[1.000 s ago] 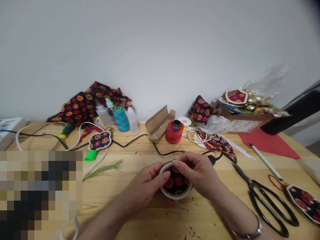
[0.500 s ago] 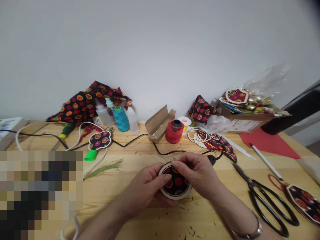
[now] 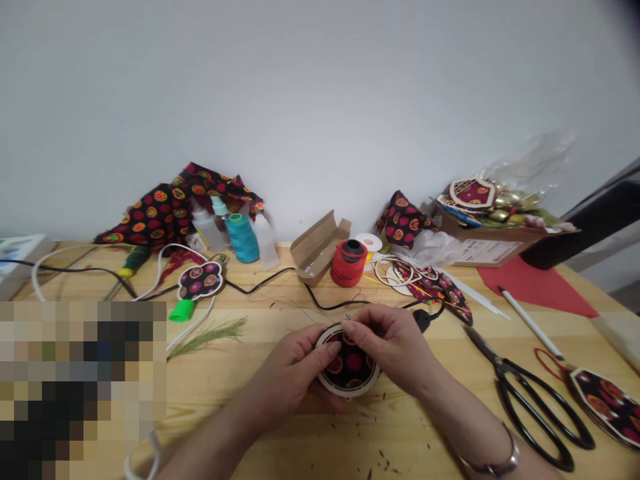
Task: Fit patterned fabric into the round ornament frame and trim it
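Observation:
A round wooden-framed ornament (image 3: 354,362), filled with dark patterned fabric, is held above the table in front of me. My left hand (image 3: 305,363) grips its left side, thumb lying over the fabric and fingers behind the frame. At the upper right rim, my right hand (image 3: 387,341) pinches with thumb and forefinger; a small greyish bit shows at the fingertips, too small to name. The underside of the ornament is hidden. Black-handled scissors (image 3: 530,400) lie to the right of my right hand.
Behind my hands stand a red thread spool (image 3: 347,263), an open cardboard box (image 3: 320,250) and a teal thread cone (image 3: 243,239). A green sprig (image 3: 213,335) lies left, near a flower-shaped ornament (image 3: 200,280). A white pen (image 3: 530,322) and another ornament (image 3: 607,407) lie right.
The ornament is tilted slightly differently and sits a few pixels further left and up. Both hands keep their hold on it.

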Demonstrator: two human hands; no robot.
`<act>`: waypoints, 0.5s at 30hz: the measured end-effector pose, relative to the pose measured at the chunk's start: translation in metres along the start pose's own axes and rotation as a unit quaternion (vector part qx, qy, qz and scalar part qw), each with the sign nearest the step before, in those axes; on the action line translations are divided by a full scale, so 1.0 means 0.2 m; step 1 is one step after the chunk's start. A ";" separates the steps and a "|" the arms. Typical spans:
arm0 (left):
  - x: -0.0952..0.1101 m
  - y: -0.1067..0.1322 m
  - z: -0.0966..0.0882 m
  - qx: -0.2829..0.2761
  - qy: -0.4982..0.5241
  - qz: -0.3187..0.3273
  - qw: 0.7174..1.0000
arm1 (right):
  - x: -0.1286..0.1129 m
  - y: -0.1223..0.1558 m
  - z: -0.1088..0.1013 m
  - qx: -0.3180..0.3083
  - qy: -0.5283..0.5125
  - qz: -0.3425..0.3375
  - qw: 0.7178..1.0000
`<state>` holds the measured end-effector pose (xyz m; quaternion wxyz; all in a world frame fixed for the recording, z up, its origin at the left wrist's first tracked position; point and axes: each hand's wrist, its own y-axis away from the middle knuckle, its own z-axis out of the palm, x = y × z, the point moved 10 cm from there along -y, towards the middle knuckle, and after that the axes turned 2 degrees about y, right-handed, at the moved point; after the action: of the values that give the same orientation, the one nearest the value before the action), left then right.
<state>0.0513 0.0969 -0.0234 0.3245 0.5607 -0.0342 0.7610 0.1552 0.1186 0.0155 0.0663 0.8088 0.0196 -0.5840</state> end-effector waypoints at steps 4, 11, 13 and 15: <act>0.01 0.00 0.00 -0.007 0.009 0.011 1.000 | -0.06 0.01 -0.03 -0.028 0.017 -0.012 0.999; 0.03 0.01 0.00 -0.005 -0.007 0.014 1.000 | -0.18 0.28 -0.51 0.157 0.399 -0.053 0.902; 0.04 0.01 0.00 -0.008 -0.001 0.019 1.000 | -0.06 0.40 -0.67 0.202 0.479 -0.021 0.854; 0.05 0.00 0.00 -0.009 0.008 0.027 1.000 | 0.12 0.50 -0.79 0.201 0.542 0.027 0.816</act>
<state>0.0485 0.1015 -0.0139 0.3088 0.5501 -0.0536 0.7740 0.3230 0.0387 0.0492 -0.1034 0.9900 -0.0875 -0.0403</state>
